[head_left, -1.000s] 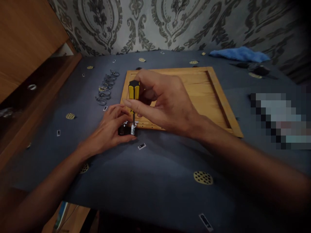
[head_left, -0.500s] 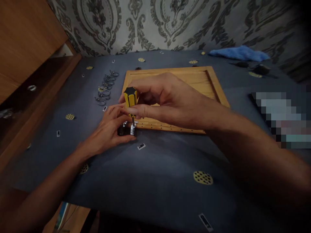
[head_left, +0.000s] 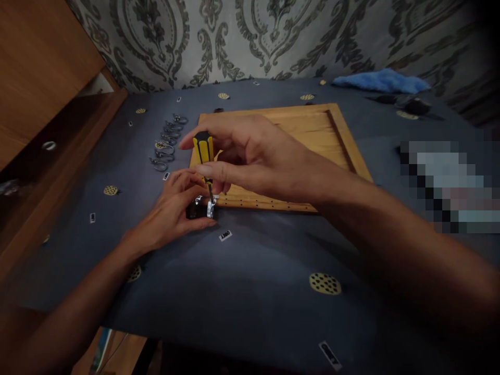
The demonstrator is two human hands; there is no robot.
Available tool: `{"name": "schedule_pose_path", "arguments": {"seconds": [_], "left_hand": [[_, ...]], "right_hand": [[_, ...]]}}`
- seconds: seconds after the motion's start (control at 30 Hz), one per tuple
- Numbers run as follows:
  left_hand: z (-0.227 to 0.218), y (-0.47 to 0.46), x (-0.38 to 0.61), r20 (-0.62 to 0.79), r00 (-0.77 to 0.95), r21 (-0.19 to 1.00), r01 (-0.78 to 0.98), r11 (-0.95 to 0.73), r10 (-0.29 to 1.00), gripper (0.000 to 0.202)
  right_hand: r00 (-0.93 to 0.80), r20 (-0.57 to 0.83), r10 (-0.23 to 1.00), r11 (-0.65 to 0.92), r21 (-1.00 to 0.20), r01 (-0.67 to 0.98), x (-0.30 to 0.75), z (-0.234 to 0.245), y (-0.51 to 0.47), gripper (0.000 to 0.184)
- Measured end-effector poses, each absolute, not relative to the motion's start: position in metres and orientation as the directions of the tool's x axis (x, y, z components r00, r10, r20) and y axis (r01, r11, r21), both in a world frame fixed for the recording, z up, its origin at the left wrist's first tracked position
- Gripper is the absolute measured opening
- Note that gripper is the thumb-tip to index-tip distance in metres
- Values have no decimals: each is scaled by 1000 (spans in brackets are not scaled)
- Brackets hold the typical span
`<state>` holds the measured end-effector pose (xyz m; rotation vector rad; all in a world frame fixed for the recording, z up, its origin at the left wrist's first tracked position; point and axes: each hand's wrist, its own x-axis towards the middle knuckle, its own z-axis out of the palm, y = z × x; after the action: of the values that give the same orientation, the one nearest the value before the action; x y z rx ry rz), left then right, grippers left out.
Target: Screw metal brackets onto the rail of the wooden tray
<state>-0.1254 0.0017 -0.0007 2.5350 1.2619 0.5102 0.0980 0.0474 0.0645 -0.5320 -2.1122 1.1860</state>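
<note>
My right hand [head_left: 250, 156] is closed around the yellow and black handle of a small screwdriver [head_left: 204, 151], which stands nearly upright. Its tip rests on a small silver metal fitting [head_left: 211, 208] at the near left corner of a wooden frame panel [head_left: 312, 130]. My left hand [head_left: 175, 208] lies on the dark cloth with its fingers curled around the fitting and a dark part beside it, holding them against the panel's edge.
A row of several metal hooks [head_left: 166, 143] lies left of the panel. A blue cloth [head_left: 380, 83] and dark objects [head_left: 414, 107] sit at the back right. A wooden cabinet [head_left: 39, 78] stands at the left. A dark patterned cloth [head_left: 253, 281] covers the table.
My right hand has turned on the screwdriver handle and dropped lower, with the wrist swinging down to the right. The left hand has stayed on the fitting.
</note>
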Motion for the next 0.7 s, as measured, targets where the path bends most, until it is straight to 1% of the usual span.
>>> {"name": "schedule_pose_path", "arguments": {"seconds": [0.03, 0.07, 0.1, 0.17, 0.27, 0.4, 0.57, 0.63, 0.7], "left_hand": [[-1, 2, -126, 189, 559, 381, 716, -584, 808, 44], [0, 2, -126, 189, 560, 377, 717, -586, 807, 45], [0, 2, -126, 191, 562, 373, 717, -589, 805, 45], [1, 1, -126, 194, 569, 365, 714, -597, 799, 42], [4, 0, -124, 186, 573, 362, 715, -598, 798, 39], [4, 0, -124, 179, 556, 360, 730, -580, 812, 40], [1, 2, -126, 192, 566, 365, 717, -593, 802, 43], [1, 2, -126, 197, 557, 369, 721, -587, 807, 41], [1, 2, -127, 189, 552, 374, 725, -579, 812, 40]], "right_hand": [[-729, 331, 599, 496, -868, 13, 99, 65, 48, 7], [-743, 327, 584, 487, -873, -2, 99, 65, 48, 8], [-742, 333, 581, 489, -872, -8, 99, 65, 48, 14], [-707, 372, 601, 527, -850, 1, 96, 62, 46, 23], [-638, 431, 639, 597, -801, 57, 91, 59, 44, 30], [-581, 435, 688, 604, -787, 125, 86, 57, 42, 36], [-559, 403, 725, 556, -822, 128, 86, 60, 42, 35], [-585, 395, 709, 555, -824, 116, 89, 63, 44, 33], [-630, 378, 678, 555, -826, 101, 93, 66, 46, 25]]}}
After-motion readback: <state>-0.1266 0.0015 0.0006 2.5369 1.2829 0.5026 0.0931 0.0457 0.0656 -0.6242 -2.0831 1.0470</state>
